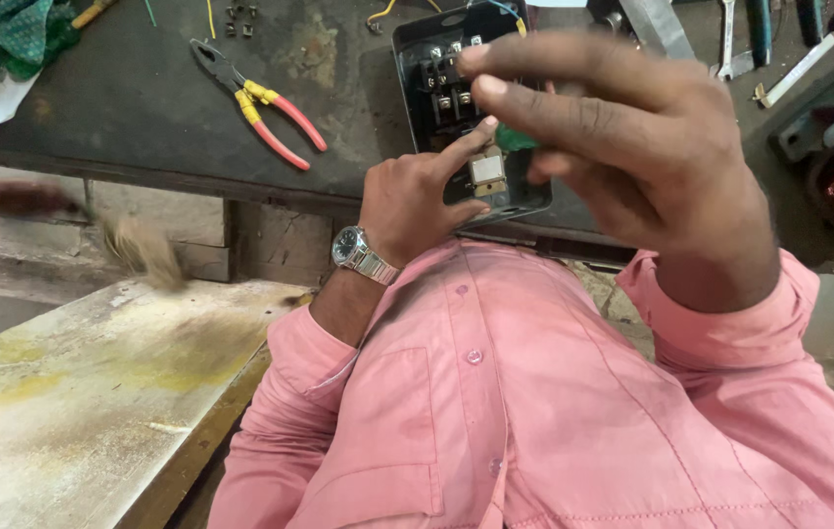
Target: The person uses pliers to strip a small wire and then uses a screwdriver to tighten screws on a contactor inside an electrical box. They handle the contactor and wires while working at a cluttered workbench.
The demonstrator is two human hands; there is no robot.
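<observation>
Left hand point(417, 201) fingertip pressing black switch box point(456, 108), right hand point(622, 147) pinching green-handled tool point(513, 138) above it

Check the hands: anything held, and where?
Right hand pinches a small green tool handle between its fingertips. Left hand holds nothing; its forefinger presses on the black rectangular switch box.

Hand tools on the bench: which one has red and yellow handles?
The pliers, lying on the dark bench left of the black switch box, with the jaw end pointing away to the upper left. The tools at the top right are plain metal.
</observation>
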